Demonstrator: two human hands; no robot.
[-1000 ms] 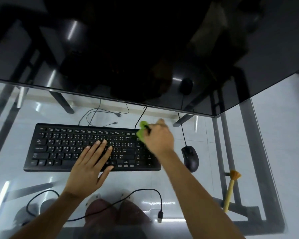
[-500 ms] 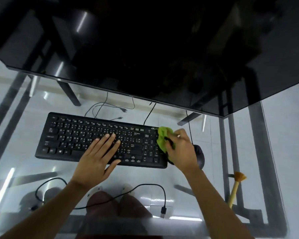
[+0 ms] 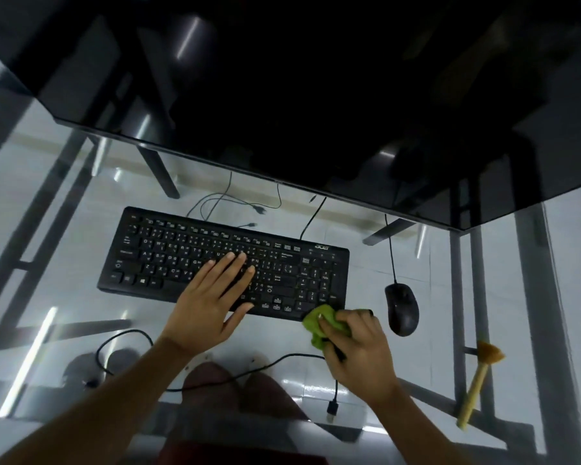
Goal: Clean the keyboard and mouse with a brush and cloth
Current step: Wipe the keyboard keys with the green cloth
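Right grip (image 3: 356,347) was clamped on a green cloth (image 3: 319,325) at the near right corner of the black keyboard (image 3: 182,250). Left grip (image 3: 212,297) lay flat, fingers straight, on the keys. Just right sat the mouse (image 3: 402,308); the brush (image 3: 477,384) lay beyond on the glass bench (image 3: 366,263).

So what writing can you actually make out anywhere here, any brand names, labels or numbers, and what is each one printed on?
"acer": pale logo at the far right corner of the black keyboard, seen upside down from this view.
Key legends on the keyboard: white marks are there, but too small and blurred to read.
Mouse, brush, green cloth and USB plug: no writing visible.
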